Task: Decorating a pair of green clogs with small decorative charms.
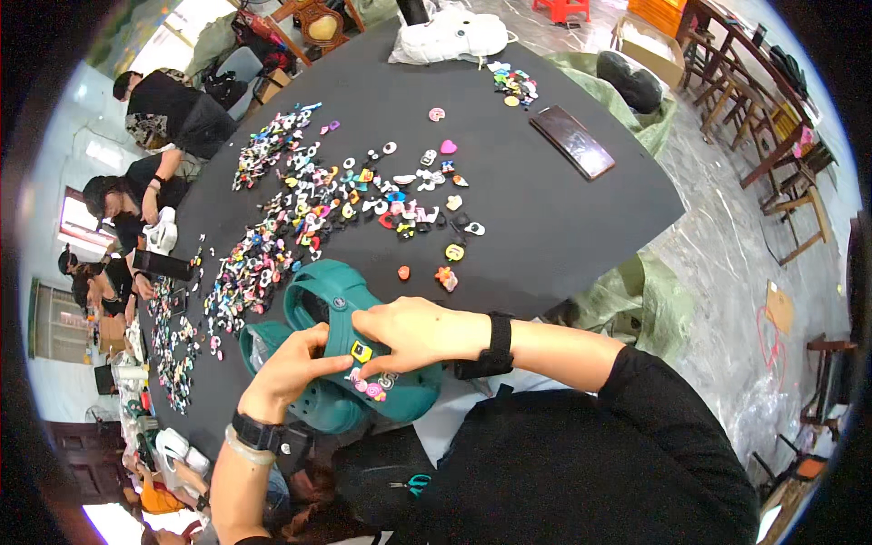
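Note:
A teal green clog (338,291) with a heel strap lies at the near edge of the dark table, its toe toward me. My left hand (289,365) grips it from the left, the thumb against a small yellow-and-black shoe charm (361,351). From the right, my right hand (420,329) closes on the same clog, with fingertips around that charm. Pink and white charms (369,388) sit on the toe below. A second teal clog (329,411) is beside and partly under the first. My fingers hide part of the upper and whatever is inside.
Loose shoe charms (259,259) spread in heaps over the table (563,236). A dark phone (572,143) lies at the right, a white bag (451,36) at the far edge. Several people sit along the left side. Teal-handled scissors (417,485) are near my body.

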Motion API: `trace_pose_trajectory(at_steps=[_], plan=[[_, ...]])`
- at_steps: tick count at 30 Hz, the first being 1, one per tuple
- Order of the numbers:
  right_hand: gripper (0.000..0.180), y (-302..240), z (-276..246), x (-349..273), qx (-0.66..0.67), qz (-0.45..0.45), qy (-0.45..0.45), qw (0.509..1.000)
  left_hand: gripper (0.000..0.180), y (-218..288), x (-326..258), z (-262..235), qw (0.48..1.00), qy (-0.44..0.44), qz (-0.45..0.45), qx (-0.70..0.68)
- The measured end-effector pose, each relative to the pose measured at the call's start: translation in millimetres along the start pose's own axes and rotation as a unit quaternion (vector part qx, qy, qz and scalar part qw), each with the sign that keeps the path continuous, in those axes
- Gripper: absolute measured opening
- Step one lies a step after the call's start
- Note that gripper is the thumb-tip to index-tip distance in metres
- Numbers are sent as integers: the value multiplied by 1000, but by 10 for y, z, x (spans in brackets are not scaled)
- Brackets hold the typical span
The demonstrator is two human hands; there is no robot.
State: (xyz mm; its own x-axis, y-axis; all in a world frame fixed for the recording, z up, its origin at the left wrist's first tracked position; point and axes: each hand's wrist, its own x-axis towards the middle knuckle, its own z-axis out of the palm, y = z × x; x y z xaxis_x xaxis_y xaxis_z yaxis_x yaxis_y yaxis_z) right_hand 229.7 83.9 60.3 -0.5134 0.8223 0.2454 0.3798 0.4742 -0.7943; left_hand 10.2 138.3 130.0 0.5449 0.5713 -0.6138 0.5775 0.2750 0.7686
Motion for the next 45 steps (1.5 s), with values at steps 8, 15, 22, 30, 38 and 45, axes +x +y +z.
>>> trace_pose_trajectory(at_steps=[8, 15, 22, 30, 38, 45], plan=[[35, 334, 152, 23, -34, -32, 69, 997, 39, 99, 257, -42, 998, -51, -39, -16], [32, 437, 181, 54, 30, -18, 100, 994, 36, 31, 353, -69, 997, -35, -42, -46], [45, 635, 142, 178, 204, 105, 85, 970, 27, 100, 300, 3, 998, -35, -38, -33], [36, 928, -204, 132, -139, 210, 109, 962, 26, 79, 362, -5, 999, -27, -19, 42], [27, 72, 6, -39, -146, 70, 120, 979, 37, 51, 354, -36, 977, -59, 72, 191], [28, -173, 204, -126, -148, 30, 131, 980, 43, 27, 424, -103, 964, -103, 67, 236]])
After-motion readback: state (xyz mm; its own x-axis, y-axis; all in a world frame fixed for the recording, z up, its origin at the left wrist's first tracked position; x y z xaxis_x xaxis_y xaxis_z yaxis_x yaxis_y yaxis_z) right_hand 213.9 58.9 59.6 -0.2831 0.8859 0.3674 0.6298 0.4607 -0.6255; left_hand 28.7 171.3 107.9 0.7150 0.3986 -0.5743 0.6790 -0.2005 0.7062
